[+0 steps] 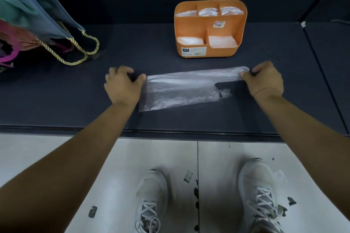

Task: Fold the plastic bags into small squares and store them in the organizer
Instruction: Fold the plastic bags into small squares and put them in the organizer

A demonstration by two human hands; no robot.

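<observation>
Plastic bag [180, 89] lies flat across the frame's centre on the dark table [56, 100], stretched between both hands. An orange organizer [241, 30] stands above it. The left hand [122, 85] pinches its left edge; the right hand [265, 79] grips its right end, fingers curled.

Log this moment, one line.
phase: folding | left hand holds bag left end | right hand pinches handle | organizer: folded bags inside

Single wide-angle head cam, looks forward and steeply down, close over dark table [151, 53], floor [28, 147] and shoes [151, 195] at bottom.
</observation>
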